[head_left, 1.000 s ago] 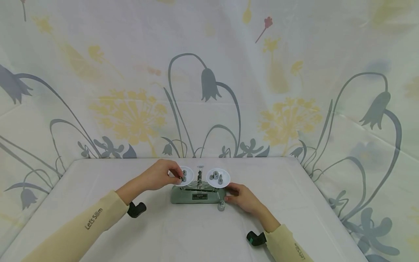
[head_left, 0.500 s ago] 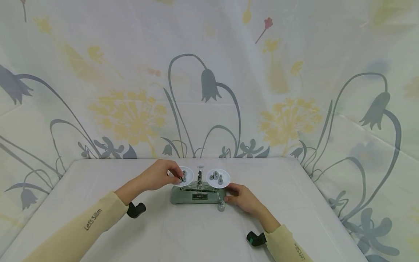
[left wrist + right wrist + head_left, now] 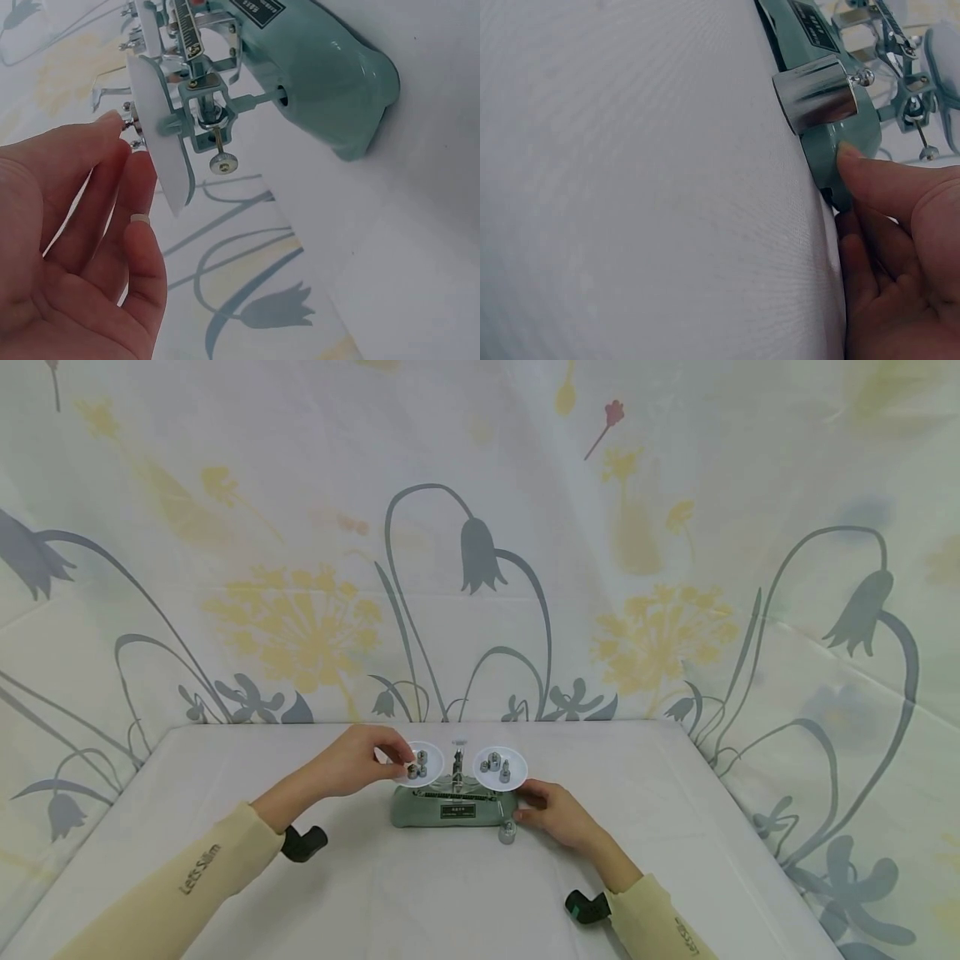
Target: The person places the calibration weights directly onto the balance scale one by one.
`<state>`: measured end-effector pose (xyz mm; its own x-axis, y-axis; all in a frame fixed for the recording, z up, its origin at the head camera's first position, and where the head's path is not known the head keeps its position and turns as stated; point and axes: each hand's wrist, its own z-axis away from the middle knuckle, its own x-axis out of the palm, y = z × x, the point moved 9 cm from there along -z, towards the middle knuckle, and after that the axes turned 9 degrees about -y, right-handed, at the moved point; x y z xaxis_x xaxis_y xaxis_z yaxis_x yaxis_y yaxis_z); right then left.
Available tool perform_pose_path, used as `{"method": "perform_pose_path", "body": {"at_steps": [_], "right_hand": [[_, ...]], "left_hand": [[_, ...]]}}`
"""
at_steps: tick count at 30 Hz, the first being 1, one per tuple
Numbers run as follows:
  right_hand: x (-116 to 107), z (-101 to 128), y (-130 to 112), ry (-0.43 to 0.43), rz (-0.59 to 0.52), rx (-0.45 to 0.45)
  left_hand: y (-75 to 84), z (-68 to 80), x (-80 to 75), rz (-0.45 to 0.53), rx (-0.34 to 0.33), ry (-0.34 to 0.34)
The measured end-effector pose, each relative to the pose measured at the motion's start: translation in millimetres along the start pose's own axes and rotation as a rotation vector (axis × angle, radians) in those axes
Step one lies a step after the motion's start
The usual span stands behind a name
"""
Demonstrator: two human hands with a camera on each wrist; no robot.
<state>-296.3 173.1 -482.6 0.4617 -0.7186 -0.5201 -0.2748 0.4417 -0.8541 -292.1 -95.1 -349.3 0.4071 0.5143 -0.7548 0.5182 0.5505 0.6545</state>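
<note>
A green balance scale [image 3: 453,811] with two white pans stands on the table. At its left pan [image 3: 436,753] is my left hand [image 3: 352,766], thumb and forefinger parted beside a small metal weight [image 3: 412,772]. Two more weights stand on that pan. In the left wrist view my fingertips are at the pan's edge, partly hiding the weights. My right hand [image 3: 562,817] holds the right end of the base, thumb on its front in the right wrist view; the other fingers are partly hidden. On the right pan [image 3: 483,783] are three weights [image 3: 494,762].
A larger metal weight [image 3: 507,832] stands on the white tablecloth [image 3: 420,893], right against the front of the base near my right thumb. Behind the table hangs a flower-printed curtain [image 3: 480,635]. A black wrist camera [image 3: 587,907] sits by the right sleeve.
My left hand has drawn slightly left and its fingers have parted from the small weight, which stays on the left pan. The right hand has not moved.
</note>
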Motion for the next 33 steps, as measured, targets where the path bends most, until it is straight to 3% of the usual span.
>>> {"method": "perform_pose_path", "body": {"at_steps": [16, 21, 33], "right_hand": [[1, 1, 0, -0.010, -0.027, -0.016], [0, 1, 1, -0.005, -0.032, -0.008], [0, 1, -5, -0.005, -0.018, -0.018]], "left_hand": [[6.4, 12.5, 1.3, 0.050, 0.041, 0.016], [11.5, 15.9, 9.1, 0.075, 0.050, -0.004], [33.6, 21.0, 37.9, 0.122, 0.153, -0.052]]}}
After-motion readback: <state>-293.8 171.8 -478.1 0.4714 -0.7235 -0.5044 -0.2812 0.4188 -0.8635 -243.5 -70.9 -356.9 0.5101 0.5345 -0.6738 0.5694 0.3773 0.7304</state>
